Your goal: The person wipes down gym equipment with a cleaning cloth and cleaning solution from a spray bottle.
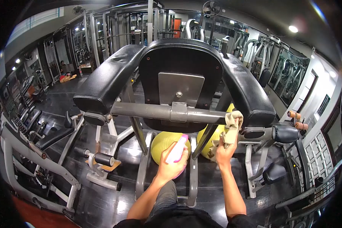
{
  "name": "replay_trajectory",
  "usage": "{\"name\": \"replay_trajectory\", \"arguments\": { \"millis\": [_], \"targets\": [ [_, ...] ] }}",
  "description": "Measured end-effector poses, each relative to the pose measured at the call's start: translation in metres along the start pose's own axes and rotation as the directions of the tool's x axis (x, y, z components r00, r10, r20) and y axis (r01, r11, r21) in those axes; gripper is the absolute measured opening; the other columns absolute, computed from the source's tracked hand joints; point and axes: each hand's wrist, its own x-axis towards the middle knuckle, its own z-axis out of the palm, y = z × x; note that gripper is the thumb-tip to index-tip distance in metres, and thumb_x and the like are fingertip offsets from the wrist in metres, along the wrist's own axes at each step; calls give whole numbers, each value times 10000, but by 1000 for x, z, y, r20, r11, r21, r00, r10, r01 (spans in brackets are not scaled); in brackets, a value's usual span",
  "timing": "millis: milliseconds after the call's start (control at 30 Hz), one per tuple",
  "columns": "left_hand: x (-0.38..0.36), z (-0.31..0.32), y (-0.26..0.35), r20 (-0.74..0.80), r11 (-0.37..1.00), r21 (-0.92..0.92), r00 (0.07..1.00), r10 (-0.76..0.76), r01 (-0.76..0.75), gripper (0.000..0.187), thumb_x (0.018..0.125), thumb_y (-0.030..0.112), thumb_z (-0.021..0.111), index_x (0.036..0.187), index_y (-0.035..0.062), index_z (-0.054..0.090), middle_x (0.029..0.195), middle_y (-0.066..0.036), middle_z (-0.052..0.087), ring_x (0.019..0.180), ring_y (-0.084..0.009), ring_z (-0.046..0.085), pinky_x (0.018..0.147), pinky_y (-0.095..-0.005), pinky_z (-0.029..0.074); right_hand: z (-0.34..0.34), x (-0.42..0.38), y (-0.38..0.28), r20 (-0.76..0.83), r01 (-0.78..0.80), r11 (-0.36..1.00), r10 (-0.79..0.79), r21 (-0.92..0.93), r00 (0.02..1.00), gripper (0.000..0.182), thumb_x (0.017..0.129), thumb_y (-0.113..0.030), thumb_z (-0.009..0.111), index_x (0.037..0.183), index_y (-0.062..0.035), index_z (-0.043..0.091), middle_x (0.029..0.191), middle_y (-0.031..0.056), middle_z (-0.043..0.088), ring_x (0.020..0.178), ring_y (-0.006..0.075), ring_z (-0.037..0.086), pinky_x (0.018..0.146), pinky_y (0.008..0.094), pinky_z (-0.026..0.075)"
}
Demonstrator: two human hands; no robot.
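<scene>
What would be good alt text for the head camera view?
A person's right hand holds a beige cloth against the metal crossbar of a black padded gym machine, while the left hand grips a pink-and-white bottle. Yellow exercise balls sit beneath; more equipment surrounds them.

The place is a gym, packed with exercise equipment. A large station with thick black padded arm cushions [108,78] and a wide black backrest [180,85] on a grey metal frame [152,112] fills the centre, with round yellow-green exercise balls [161,146] beneath it. Around it stand a silver-framed bench with a slim black pad [55,138] and tall grey metal racks [119,34]. Dark, glossy flooring [121,199] reflects the lights, and a large wall mirror [290,78] shows more machines.
</scene>
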Motion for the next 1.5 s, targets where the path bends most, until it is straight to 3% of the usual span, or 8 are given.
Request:
{"name": "replay_trajectory", "arguments": {
  "millis": [100,200,367,500,600,900,1200,1500],
  "targets": [
    [-10,-12,-2,-56,1000,15,998,7,-6,64,855,16,624,910,8,591,663,-27,580,537,-70,566,495,-233,453,17,28,-37,24,163,986,-162,-42,986,737,702,12,622,1384,47,346,1439,200,370,1345,331,341,1104,397,260],
    [-21,-29,-3,-103,999,37,994,-27,31,73,867,15,616,933,1,587,686,-32,589,552,-76,575,505,-235,459,47,35,-42,252,398,854,-325,-337,911,791,639,-70,667,1374,12,389,1397,174,434,1259,356,441,1031,427,355],
    [-33,-53,-6,-230,999,10,973,-32,35,99,879,14,613,960,-2,557,753,-51,597,558,-83,574,520,-232,467,107,20,-73,507,672,725,-527,-151,682,815,607,-136,712,1375,-135,437,1381,108,469,1169,232,541,918,342,485],
    [-40,-69,8,-269,1000,17,963,10,-5,110,884,-11,583,985,-13,538,817,-65,593,595,-87,580,534,-236,480,165,14,-99,546,749,657,-660,86,517,624,746,-118,570,1354,-84,434,1388,107,455,1152,220,544,908,313,486],
    [-46,-79,9,-309,1000,-4,951,16,-18,108,883,-25,568,984,-21,531,825,-75,589,605,-88,576,548,-234,486,204,17,-128,509,817,575,-717,47,476,584,754,-69,522,1326,4,426,1385,184,424,1222,256,473,987,324,416],
    [-51,-86,9,-354,998,62,935,16,6,83,883,-19,568,955,-20,527,806,-83,582,580,-88,555,537,-236,455,244,25,-149,482,810,586,-709,-4,515,544,814,-124,488,1326,41,409,1342,237,441,1250,324,433,1006,360,391],
    [-54,-81,7,-268,1000,11,963,8,-5,105,878,-44,557,975,-24,522,813,-83,576,582,-89,552,537,-241,466,161,39,-132,580,799,573,-592,-186,560,529,746,-86,548,1256,33,475,1260,174,533,1130,238,558,901,322,483],
    [-50,-72,8,-214,999,-35,977,6,-14,105,874,-54,558,970,-18,533,812,-81,586,591,-87,562,550,-239,466,91,61,-110,582,783,587,-570,-204,580,410,750,-84,556,1138,46,535,1167,177,582,1093,265,575,942,351,458]
  ]
}}
